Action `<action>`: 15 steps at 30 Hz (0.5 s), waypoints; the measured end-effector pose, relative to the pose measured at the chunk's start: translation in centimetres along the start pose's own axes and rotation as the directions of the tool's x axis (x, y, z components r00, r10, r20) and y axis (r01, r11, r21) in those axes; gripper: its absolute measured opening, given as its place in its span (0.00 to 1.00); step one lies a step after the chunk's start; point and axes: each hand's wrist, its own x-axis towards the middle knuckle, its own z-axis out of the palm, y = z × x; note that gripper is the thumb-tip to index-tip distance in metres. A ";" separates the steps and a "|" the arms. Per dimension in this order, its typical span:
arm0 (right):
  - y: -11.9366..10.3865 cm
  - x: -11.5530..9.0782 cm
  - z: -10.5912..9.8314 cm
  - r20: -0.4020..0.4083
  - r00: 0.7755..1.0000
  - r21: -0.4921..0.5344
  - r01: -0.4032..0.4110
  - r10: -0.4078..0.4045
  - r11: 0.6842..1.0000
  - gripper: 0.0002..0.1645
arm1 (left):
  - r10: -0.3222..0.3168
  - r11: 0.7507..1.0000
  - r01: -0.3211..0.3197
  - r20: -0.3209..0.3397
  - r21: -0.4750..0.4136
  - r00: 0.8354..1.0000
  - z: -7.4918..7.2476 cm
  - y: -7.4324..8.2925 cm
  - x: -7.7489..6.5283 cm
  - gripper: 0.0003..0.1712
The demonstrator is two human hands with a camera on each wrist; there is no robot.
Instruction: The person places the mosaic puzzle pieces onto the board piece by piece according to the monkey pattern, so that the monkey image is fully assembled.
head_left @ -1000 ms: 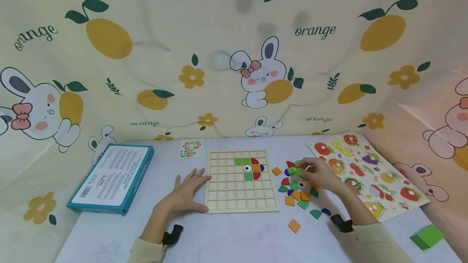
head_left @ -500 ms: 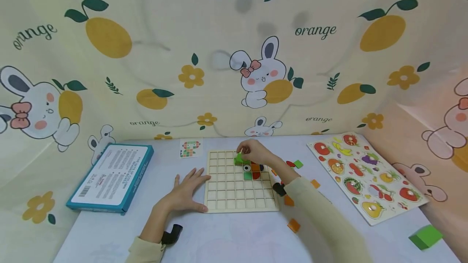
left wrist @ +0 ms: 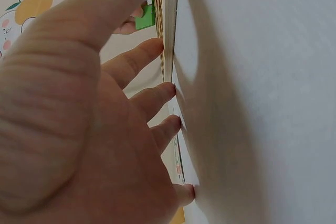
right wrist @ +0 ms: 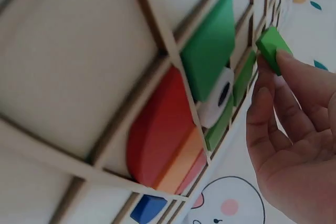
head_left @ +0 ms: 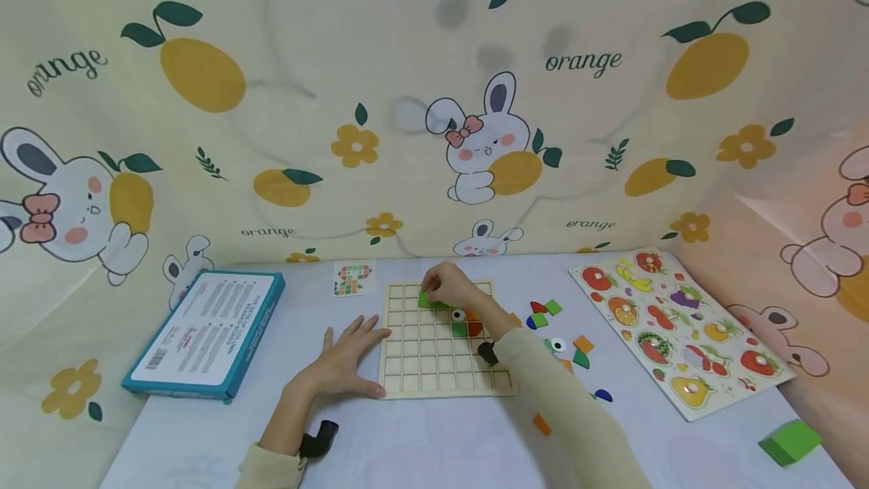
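My right hand (head_left: 451, 289) pinches a green square tile (right wrist: 272, 47) between thumb and fingertips, above the upper cells of the wooden grid board (head_left: 421, 368). Set in the board near it are green tiles (right wrist: 212, 45), an eye tile (right wrist: 218, 98), red pieces (right wrist: 160, 124), an orange tile (right wrist: 182, 160) and a blue half-round piece (right wrist: 148, 208). The hand hides part of these in the head view. With fingers spread, my left hand (head_left: 342, 361) touches the board's left edge; its fingertips also rest on the table.
Loose coloured tiles (head_left: 582, 343) lie right of the board, partly behind the right sleeve. A pattern card (head_left: 353, 278) lies behind, a blue-edged box (head_left: 204, 334) at left. On the right are a fruit puzzle board (head_left: 668, 323) and a green block (head_left: 790, 442).
My right hand has carried the green tile from the loose pile leftward to the board's upper rows, shifting slightly further left in the last half second. The left hand has stayed put.
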 end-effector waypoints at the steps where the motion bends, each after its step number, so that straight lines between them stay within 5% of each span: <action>1: 0.0 0.0 0.1 -0.006 1.000 -0.021 -0.007 0.007 1.000 0.04 | -0.002 1.000 0.002 0.002 -0.001 1.000 0.0 0.0 0.0 0.60; 15: -0.9 -0.5 1.0 -0.043 0.998 -0.315 -0.064 0.053 0.947 0.05 | 0.002 1.000 -0.002 -0.003 0.003 1.000 0.2 -0.2 -0.1 0.60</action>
